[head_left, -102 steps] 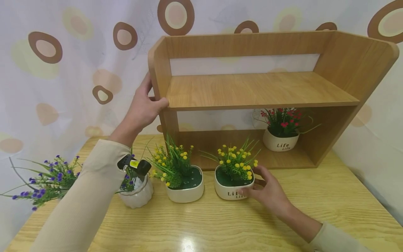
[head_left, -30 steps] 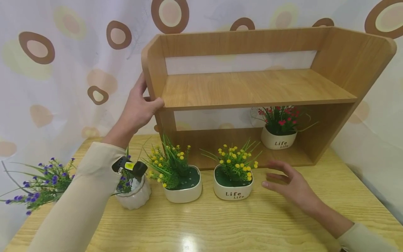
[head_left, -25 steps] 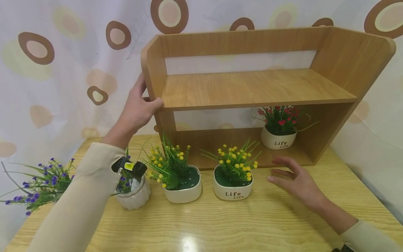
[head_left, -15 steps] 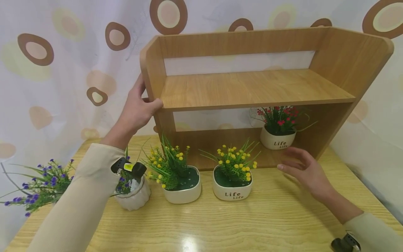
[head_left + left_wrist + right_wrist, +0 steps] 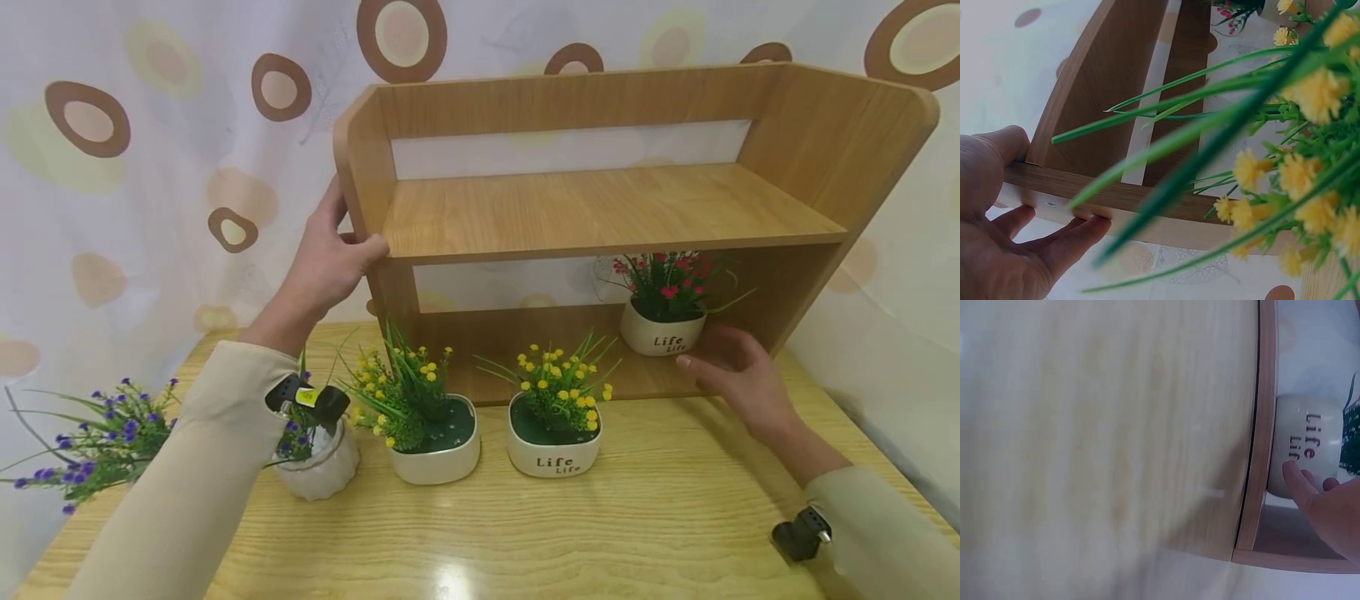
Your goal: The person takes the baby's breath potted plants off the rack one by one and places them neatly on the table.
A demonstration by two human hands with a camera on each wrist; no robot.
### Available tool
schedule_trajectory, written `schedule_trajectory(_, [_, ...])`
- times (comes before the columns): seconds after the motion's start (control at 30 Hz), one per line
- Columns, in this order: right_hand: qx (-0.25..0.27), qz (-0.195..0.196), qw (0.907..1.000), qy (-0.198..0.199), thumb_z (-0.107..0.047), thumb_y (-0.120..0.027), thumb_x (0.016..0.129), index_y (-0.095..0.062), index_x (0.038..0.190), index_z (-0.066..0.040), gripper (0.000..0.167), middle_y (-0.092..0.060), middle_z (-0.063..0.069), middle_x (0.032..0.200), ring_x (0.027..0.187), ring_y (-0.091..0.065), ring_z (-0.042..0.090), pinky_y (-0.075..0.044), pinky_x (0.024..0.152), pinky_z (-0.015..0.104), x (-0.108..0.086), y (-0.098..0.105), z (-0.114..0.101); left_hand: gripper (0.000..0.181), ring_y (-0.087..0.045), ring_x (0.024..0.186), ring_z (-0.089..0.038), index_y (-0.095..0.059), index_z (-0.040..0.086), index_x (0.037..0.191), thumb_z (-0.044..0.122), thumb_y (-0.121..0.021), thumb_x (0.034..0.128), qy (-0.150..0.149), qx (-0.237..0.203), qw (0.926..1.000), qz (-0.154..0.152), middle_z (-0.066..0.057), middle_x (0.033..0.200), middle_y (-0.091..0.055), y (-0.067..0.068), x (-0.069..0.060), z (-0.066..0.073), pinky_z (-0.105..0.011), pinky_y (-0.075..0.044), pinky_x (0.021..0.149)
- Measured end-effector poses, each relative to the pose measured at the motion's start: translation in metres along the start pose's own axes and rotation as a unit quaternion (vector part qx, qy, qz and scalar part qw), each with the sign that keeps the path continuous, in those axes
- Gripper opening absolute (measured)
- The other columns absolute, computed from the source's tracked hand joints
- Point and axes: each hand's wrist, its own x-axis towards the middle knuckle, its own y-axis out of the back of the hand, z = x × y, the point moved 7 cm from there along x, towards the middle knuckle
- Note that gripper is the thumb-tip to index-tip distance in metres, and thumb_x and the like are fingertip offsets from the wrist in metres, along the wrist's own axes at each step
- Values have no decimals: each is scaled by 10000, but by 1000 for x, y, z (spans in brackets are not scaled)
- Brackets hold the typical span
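Note:
My left hand [image 5: 326, 258] grips the left side panel of a two-tier wooden desk shelf [image 5: 615, 208]. In the left wrist view its fingertips [image 5: 1094, 226] press the panel's outer face. On the lower shelf, at the right, stands a white "Life" pot of red artificial flowers [image 5: 663, 327]. My right hand [image 5: 750, 383] holds this pot at its right front corner. The right wrist view shows the thumb [image 5: 1297, 481] over the lettering and other fingers at the side, partly hidden. Two white pots of yellow flowers [image 5: 555, 454] [image 5: 438, 467] stand before the shelf.
A ribbed white pot of purple flowers [image 5: 322, 471] stands left of the yellow ones, partly behind my left sleeve. More purple flowers [image 5: 112, 433] spread at the table's left edge. Everything stands on a light wooden table [image 5: 525, 542] against a patterned curtain [image 5: 172, 167].
My right hand has let go of the right yellow-flower pot and moved right and back to the red-flower pot. My left hand keeps its hold on the shelf. The pots stay put.

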Motion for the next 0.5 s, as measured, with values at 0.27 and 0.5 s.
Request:
schedule_trajectory(0.27, [-1099, 630, 9918, -178, -305, -764, 900, -380, 1501, 5, 778, -464, 216, 1431, 1193, -500, 220, -404, 864, 114, 19, 8, 4, 828, -546, 1213, -420, -261, 332, 1573, 17, -576, 875, -35, -21, 10000, 24, -47, 1511, -384, 0, 0, 1, -585, -492, 950])
schedule_trajectory(0.5, [-1228, 692, 9894, -345, -383, -743, 901, -333, 1521, 23, 847, -382, 271, 1505, 1366, -335, 437, -281, 1124, 569, 31, 8, 7, 825, -555, 1202, -408, -263, 341, 1571, 21, -577, 879, -32, -19, 10000, 38, -42, 1507, -390, -1, 1, 1, -572, -492, 958])
